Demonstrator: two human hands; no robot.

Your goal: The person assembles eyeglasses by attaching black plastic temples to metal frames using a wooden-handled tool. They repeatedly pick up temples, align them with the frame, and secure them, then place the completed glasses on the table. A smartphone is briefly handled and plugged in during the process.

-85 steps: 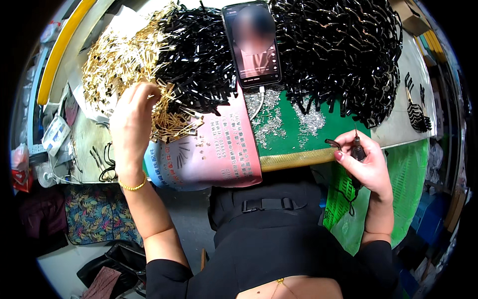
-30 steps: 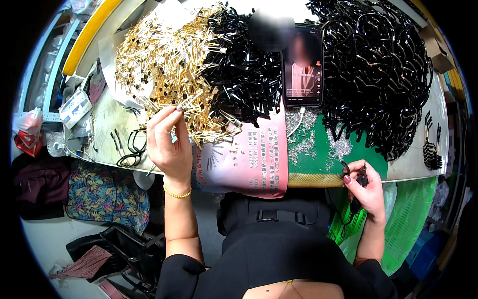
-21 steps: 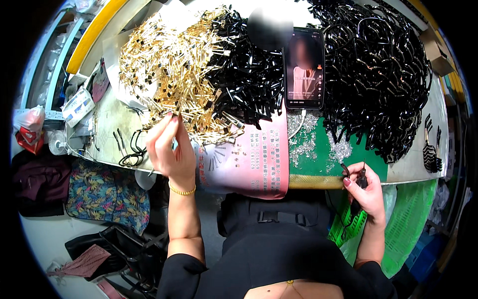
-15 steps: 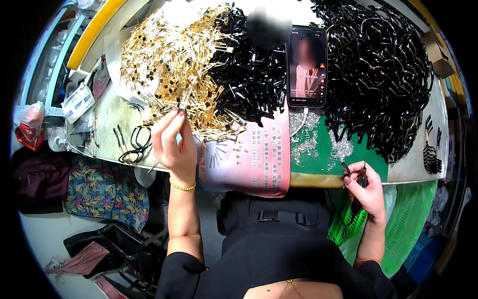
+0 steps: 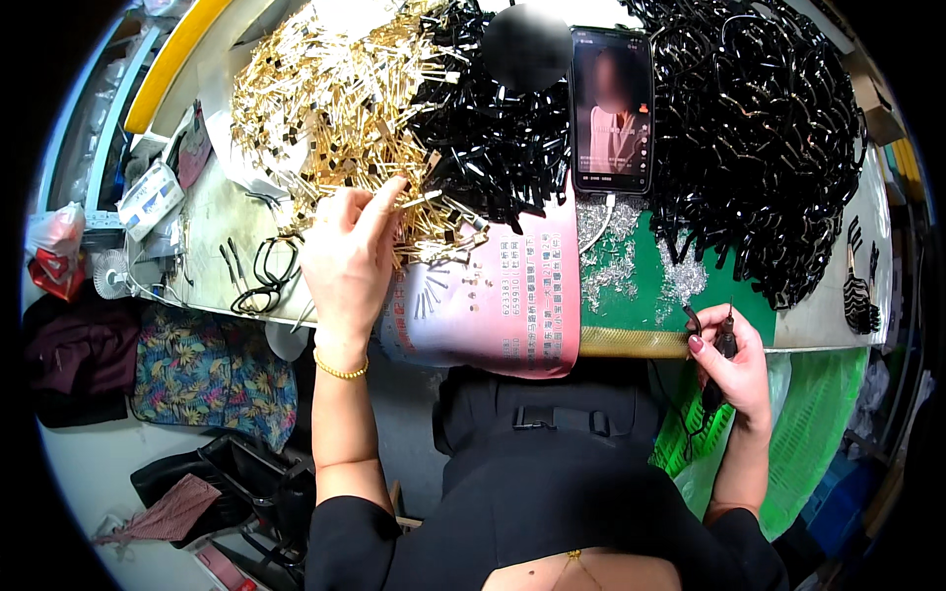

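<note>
My left hand [image 5: 347,258], wearing a gold bead bracelet, reaches over the near edge of a heap of thin gold metal pieces [image 5: 315,108]. Its fingers are drawn together. A slim pale-tipped gold piece [image 5: 422,200] lies beside the fingertips, but whether they grip it is unclear. In my right hand [image 5: 739,374], at the table's front edge, is a black corded screwdriver [image 5: 727,343], its thin tip pointing up. A short curved black piece [image 5: 693,320] shows at the thumb and fingers of that hand.
Glossy black strips lie in a middle heap [image 5: 483,148] and a larger right heap [image 5: 759,148]. Between them stands a lit phone [image 5: 613,108] with a white cable. Tiny silver bits [image 5: 680,281] scatter over a green mat [image 5: 631,315]. Black glasses frames [image 5: 271,276] rest at left.
My left hand has moved forward and slightly right, onto the gold heap's near edge. My right hand, still holding the screwdriver, has shifted only slightly.
</note>
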